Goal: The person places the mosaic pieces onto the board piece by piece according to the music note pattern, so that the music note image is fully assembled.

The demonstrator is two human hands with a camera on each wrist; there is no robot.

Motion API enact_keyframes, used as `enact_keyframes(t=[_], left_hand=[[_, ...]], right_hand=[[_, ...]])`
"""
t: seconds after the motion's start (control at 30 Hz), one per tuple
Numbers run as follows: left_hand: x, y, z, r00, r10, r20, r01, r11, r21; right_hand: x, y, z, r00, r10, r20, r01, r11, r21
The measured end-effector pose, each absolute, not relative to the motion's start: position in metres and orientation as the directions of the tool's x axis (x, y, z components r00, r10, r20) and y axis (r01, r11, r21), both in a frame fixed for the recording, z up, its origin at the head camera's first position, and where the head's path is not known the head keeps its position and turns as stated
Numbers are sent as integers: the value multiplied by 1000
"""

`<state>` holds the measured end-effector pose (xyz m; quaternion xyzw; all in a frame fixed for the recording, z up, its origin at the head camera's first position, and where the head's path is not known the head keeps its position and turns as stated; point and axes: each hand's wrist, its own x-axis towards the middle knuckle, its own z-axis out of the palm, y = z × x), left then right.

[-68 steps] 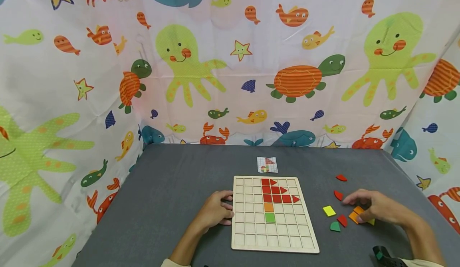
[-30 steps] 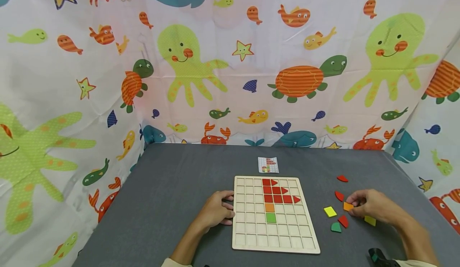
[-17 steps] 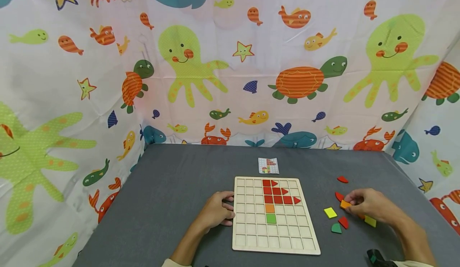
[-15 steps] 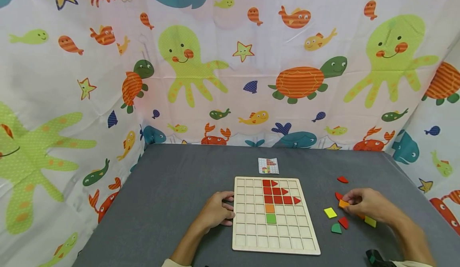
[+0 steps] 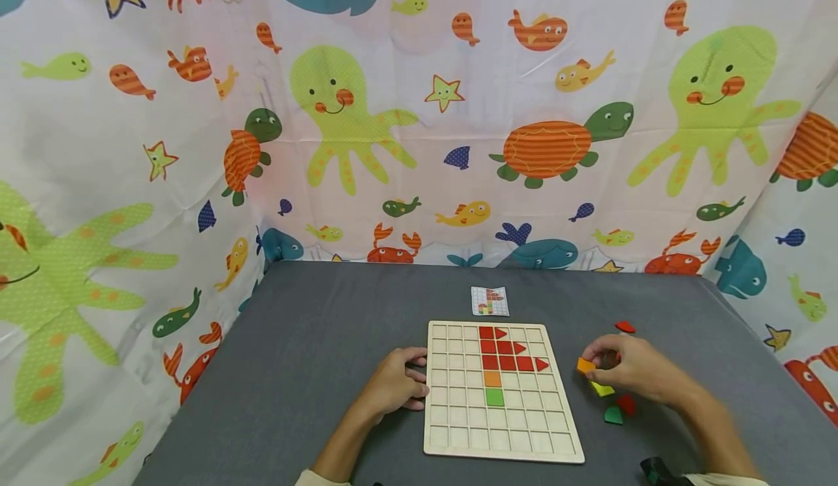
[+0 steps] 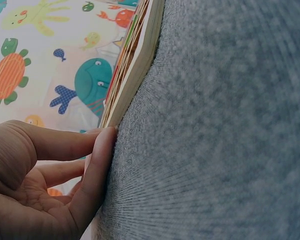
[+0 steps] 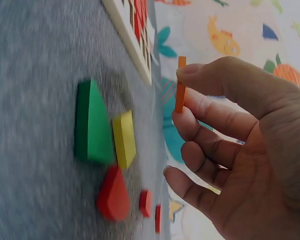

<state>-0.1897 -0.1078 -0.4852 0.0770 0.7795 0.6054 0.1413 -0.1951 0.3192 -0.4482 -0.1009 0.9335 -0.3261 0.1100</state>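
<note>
My right hand [image 5: 631, 366] pinches an orange square tile [image 5: 585, 366] between thumb and fingertips, above the table right of the gridded wooden board [image 5: 458, 420]. In the right wrist view the thin orange tile [image 7: 181, 85] is seen edge-on, off the table. My left hand [image 5: 393, 380] rests beside the board, its fingertips touching the left edge. The left wrist view shows those fingers [image 6: 102, 155] against the board's side [image 6: 135, 70]. Red squares [image 5: 507, 362] and red triangles [image 5: 541, 364] fill three rows on the board, with an orange square [image 5: 492, 378] and a green square [image 5: 495, 397] below.
Near my right hand lie a yellow tile [image 5: 602, 390], a green rounded piece [image 5: 613, 415] and red pieces, one [image 5: 626, 404] beside the green and one [image 5: 625, 327] farther back. A small pattern card [image 5: 489, 301] lies behind the board. A printed curtain [image 5: 419, 108] stands behind the table.
My right hand has picked the orange tile from the loose pieces and moved left with it toward the board, over the yellow tile. My left hand keeps its place.
</note>
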Motion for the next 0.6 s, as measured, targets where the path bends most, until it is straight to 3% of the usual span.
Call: enact_keyframes(t=[0.6], left_hand=[[-190, -108, -487, -948, 295, -120, -42, 259, 965]], right_hand=[[-185, 259, -449, -912, -410, 2, -318, 704, -636]])
